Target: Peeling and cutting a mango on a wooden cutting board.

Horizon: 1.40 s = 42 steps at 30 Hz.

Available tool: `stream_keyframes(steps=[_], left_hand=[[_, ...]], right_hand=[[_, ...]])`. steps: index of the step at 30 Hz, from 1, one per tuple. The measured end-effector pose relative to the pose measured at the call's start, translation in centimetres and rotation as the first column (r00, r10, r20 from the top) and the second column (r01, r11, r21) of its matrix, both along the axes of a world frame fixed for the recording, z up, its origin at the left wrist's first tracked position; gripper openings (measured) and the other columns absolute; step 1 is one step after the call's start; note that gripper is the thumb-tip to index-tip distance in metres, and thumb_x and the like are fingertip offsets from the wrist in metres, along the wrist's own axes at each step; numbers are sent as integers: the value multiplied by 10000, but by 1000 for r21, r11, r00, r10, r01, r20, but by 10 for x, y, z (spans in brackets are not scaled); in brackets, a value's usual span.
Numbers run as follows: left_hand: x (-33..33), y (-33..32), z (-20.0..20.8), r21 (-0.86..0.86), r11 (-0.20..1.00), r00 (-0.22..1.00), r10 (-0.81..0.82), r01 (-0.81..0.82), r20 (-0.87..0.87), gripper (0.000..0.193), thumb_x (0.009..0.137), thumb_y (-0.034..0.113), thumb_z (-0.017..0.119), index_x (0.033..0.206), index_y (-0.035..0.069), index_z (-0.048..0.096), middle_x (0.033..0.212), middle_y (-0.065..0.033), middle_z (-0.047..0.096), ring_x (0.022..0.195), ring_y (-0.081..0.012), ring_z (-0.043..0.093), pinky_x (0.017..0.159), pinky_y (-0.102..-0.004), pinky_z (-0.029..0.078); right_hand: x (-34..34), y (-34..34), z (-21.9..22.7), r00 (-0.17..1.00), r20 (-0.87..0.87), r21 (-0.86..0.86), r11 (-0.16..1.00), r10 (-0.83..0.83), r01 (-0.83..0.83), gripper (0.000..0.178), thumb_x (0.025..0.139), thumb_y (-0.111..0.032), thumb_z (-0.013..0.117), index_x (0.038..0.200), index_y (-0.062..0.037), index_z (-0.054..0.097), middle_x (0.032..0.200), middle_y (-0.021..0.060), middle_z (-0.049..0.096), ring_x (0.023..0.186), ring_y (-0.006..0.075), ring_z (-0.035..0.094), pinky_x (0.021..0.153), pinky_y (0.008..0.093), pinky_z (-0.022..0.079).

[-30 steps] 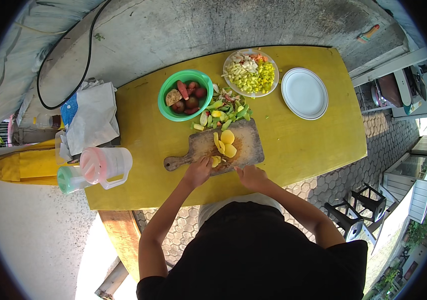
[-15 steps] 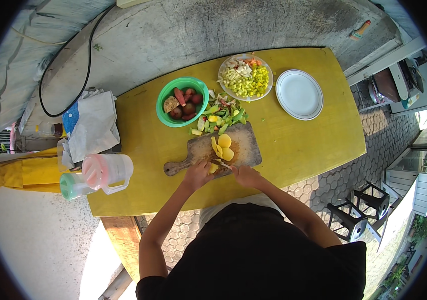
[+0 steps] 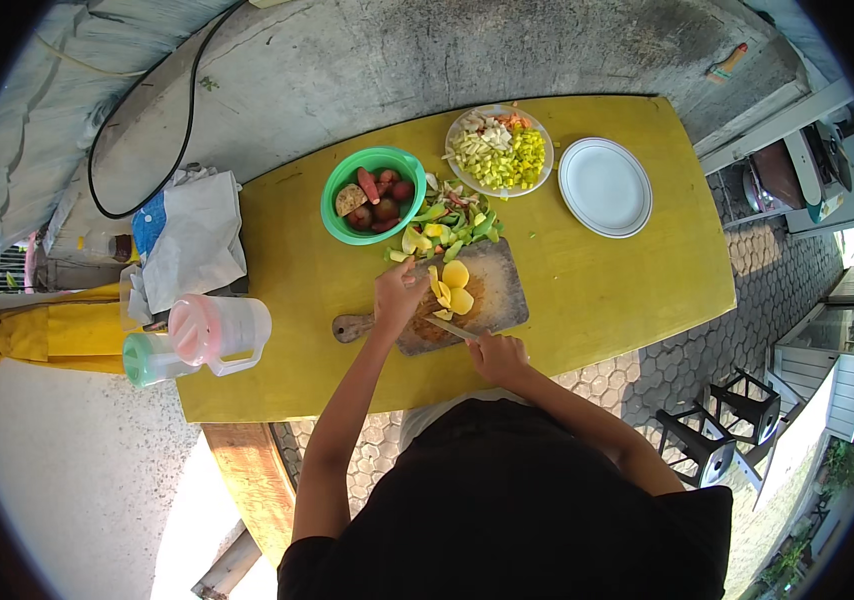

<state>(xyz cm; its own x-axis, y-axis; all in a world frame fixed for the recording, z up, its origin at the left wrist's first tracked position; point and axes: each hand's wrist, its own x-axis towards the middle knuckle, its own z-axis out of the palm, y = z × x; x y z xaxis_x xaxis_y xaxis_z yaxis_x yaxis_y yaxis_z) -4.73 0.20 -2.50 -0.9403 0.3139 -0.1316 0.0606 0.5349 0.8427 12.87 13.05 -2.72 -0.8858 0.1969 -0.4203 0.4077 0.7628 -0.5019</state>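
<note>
My right hand (image 3: pixel 499 357) is closed around the handle of a knife (image 3: pixel 454 328), whose blade lies low over the wooden cutting board (image 3: pixel 497 284). Several yellow slices (image 3: pixel 457 285), perhaps of mango or potato, rest on the board just beyond the blade. My left hand (image 3: pixel 400 295) is over the board's left side, fingers drawn together at the near edge of a heap of green and yellow peelings (image 3: pixel 452 222). What those fingers pinch, if anything, is too small to make out.
Behind the board stand a green bowl (image 3: pixel 331 212) of reddish roots or fruit, a plate (image 3: pixel 454 170) of diced pieces and a white plate (image 3: pixel 605 188). A pink-lidded pitcher (image 3: pixel 237 333), a green-lidded pitcher (image 3: pixel 152 362) and white bags (image 3: pixel 194 235) are left on the yellow table (image 3: pixel 647 290).
My left hand has left the slices and moved forward to the peelings. My right hand has drawn slightly right and back with the knife, so more of the blade shows.
</note>
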Motion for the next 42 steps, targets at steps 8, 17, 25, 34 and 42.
stream_keyframes(steps=[8, 17, 25, 34, 42], left_hand=[[34, -8, 13, -368, 835, 910, -403, 409, 96, 305, 691, 262, 721, 918, 68, 663, 921, -80, 641, 772, -222, 637, 682, -326, 505], [70, 1, -26, -377, 888, 955, -294, 262, -28, 150, 700, 143, 651, 808, 61, 586, 867, -92, 610, 698, -237, 630, 631, -346, 500], [48, 7, -15, -2, 981, 937, -186, 195, 295, 203, 693, 116, 676, 825, -3, 577, 750, -86, 585, 609, -137, 587, 551, -281, 519], [-35, 112, 19, 348, 930, 893, -250, 114, 374, 173, 735, 88, 665, 841, -19, 580, 766, -44, 585, 652, -96, 595, 525, -241, 538], [-109, 197, 14, 309, 900, 934, -347, 307, 85, 183, 667, 76, 697, 776, -28, 594, 699, -64, 598, 635, -112, 586, 563, -244, 495]], right_hand=[[31, 42, 36, 996, 89, -121, 993, 24, -13, 460, 864, -422, 460, 669, -20, 568, 648, 178, 602, 622, 366, 599, 620, 458, 471], [42, 66, 14, 967, -60, -283, 933, -248, 222, 445, 885, -333, 497, 626, 29, 507, 570, 227, 482, 533, 378, 511, 499, 422, 381], [23, 77, 18, 907, -151, -379, 871, -392, 313, 474, 914, -324, 478, 619, 46, 444, 508, 186, 369, 430, 259, 346, 453, 380, 313], [28, 99, -3, 804, -81, -404, 756, -589, 514, 492, 921, -358, 459, 641, 46, 442, 508, 147, 319, 457, 187, 310, 448, 363, 285], [23, 113, -15, 779, -32, -387, 726, -626, 568, 511, 918, -376, 462, 641, 52, 433, 514, 147, 316, 460, 187, 303, 448, 365, 285]])
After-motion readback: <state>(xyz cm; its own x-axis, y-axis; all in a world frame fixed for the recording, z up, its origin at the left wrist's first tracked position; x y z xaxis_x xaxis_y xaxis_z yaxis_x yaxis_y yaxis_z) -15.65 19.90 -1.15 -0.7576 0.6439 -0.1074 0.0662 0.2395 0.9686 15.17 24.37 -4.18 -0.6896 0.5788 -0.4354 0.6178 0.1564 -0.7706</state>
